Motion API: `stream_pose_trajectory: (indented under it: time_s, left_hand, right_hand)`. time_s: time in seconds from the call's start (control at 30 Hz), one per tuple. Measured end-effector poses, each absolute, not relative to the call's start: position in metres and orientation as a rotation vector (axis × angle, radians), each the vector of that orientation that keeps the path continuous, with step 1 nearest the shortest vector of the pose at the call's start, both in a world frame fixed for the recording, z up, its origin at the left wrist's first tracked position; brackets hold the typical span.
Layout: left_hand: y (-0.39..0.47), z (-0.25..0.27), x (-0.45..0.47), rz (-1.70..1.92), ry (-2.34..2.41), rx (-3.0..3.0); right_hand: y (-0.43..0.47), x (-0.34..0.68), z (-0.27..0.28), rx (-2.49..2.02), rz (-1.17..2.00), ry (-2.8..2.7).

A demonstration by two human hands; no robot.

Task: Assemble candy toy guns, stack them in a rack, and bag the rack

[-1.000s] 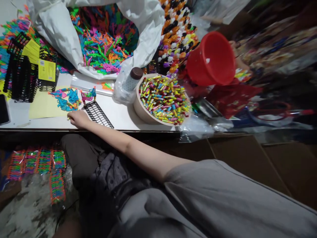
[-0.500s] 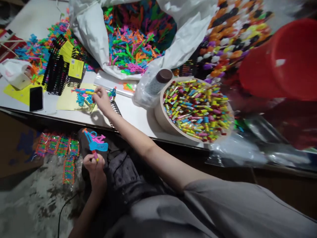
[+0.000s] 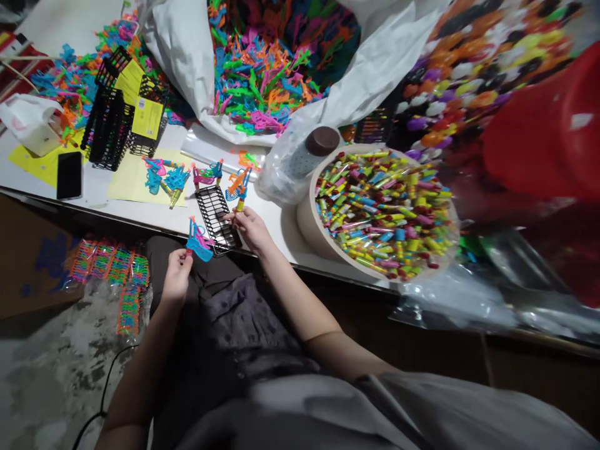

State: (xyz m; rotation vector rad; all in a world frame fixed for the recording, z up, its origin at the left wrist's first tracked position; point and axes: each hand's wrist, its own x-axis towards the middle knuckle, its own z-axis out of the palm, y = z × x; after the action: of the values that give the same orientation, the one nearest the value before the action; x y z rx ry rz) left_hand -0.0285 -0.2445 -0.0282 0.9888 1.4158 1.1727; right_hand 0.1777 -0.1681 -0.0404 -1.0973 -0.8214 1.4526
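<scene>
My left hand (image 3: 177,274) is closed on a blue-and-pink plastic toy (image 3: 200,244), held upright just off the table's front edge. My right hand (image 3: 253,230) pinches the yellow end of a blue-and-orange toy (image 3: 239,185) over the table. Between both hands sits a black lattice rack (image 3: 214,209), with my right fingertips close to its right side; whether they touch it I cannot tell. A pink, green and blue toy group (image 3: 206,174) stands at the rack's far end. Left of that, several blue-and-pink toys (image 3: 169,178) with yellow tubes lie on a pale yellow sheet (image 3: 124,187).
A white sack (image 3: 180,69) full of colourful plastic toys stands behind. To the right are a round tub (image 3: 307,228) of small tubes, a brown-capped bottle (image 3: 323,142) and a red bucket (image 3: 529,144). Stacked black racks (image 3: 107,128) and a phone (image 3: 69,175) lie left.
My right hand has moved right from the toys on the yellow sheet to beside the black rack. My left hand has risen toward the table edge, still gripping its toy. The view has shifted slightly.
</scene>
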Motion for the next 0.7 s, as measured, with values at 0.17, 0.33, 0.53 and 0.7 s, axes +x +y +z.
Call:
stream_pose_trajectory:
  time_s: [0.17,0.33,0.53,0.7]
  left_hand:
    - [-0.213,-0.04,-0.024,1.344,1.369,1.063]
    - [-0.191,-0.044,-0.019,1.352,1.451,1.232]
    - [-0.173,-0.053,-0.011,1.362,1.447,1.153]
    - [-0.157,-0.068,-0.004,1.376,1.437,1.07]
  right_hand:
    - [-0.143,0.193,-0.055,-1.295,1.165,-0.912]
    - [-0.114,0.204,-0.071,-1.303,1.055,-0.987]
    - [-0.079,0.196,-0.085,-1.334,1.02,-0.992]
    - [-0.063,0.18,-0.09,-1.274,1.064,-0.929]
